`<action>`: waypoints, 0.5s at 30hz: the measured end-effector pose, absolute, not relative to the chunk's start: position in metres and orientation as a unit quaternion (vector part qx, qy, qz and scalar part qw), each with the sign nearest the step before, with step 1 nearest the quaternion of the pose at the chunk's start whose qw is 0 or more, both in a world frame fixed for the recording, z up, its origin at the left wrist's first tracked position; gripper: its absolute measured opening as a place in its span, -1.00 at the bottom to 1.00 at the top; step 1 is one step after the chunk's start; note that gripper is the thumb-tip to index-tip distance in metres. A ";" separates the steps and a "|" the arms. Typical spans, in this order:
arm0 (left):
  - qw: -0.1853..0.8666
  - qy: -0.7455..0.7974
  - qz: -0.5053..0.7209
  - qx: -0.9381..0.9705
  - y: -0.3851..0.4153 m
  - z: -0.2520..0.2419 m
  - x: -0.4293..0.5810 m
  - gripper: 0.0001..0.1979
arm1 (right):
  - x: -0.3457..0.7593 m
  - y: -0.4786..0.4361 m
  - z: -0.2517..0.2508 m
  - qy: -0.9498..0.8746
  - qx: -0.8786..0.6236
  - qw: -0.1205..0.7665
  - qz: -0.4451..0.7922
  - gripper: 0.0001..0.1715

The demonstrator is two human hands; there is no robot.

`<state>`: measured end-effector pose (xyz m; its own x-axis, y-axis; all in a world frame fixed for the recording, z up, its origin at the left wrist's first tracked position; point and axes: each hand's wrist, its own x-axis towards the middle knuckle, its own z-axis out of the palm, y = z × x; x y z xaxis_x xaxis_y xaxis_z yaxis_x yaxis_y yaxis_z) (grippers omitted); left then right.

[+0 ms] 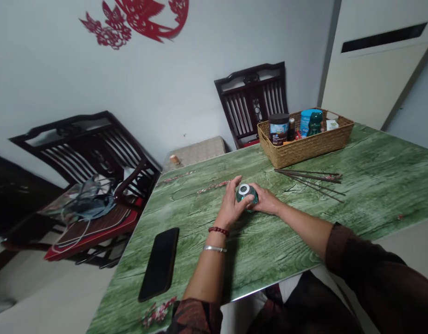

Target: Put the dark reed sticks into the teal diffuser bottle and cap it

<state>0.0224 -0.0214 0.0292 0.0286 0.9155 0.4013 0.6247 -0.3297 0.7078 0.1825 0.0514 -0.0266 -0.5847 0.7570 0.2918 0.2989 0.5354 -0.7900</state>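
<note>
A small teal glass bottle point(239, 195) with a silver ring around its dark round opening stands between my hands, over the middle of the table. My left hand point(229, 204) cups it from the left, thumb across the near side and fingers stretched along the far left. From the right, my right hand point(266, 201) is closed around the bottle, its fingertips partly hidden behind the glass and my left thumb. Beyond my right hand, several thin dark sticks point(308, 176) lie fanned out on the green wood-patterned table point(269, 250).
A wicker basket point(307, 150) with jars and bottles sits at the back right. On the left lies a black phone point(159, 263). Dark wooden chairs stand behind the table point(252, 104) and at left, the left chair point(92, 144) holding bags and cables.
</note>
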 end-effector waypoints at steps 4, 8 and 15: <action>0.070 0.633 0.363 0.680 -0.015 0.037 0.029 -0.54 | 0.181 0.052 -0.027 -0.814 -0.321 0.325 0.359 -0.16; 0.062 0.619 0.312 0.718 -0.014 0.043 0.024 -0.64 | 0.180 0.052 -0.025 -0.820 -0.328 0.312 0.351 -0.24; -0.001 0.601 0.207 0.772 -0.014 0.054 0.018 -0.61 | 0.180 0.051 -0.023 -0.818 -0.324 0.316 0.354 -0.18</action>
